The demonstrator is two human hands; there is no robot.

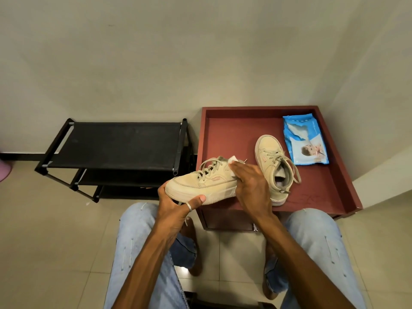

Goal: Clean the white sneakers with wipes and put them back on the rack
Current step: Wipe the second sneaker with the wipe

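Near the illegible wipes pack (305, 141), left hand (176, 204) grips sneaker (200, 186), right hand (252, 186) wipe (233, 159).

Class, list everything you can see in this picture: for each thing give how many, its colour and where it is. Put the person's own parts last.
held sneaker: 1, off-white, in both hands, at the table's near edge
other sneaker: 1, off-white, on the table
wipe: 1, white, against the held sneaker
pack: 1, blue, table's far right
table: 1, red-brown, right of the rack
rack: 1, black, by the wall
left hand: 1, ringed, grips the held sneaker's toe
right hand: 1, holds the wipe
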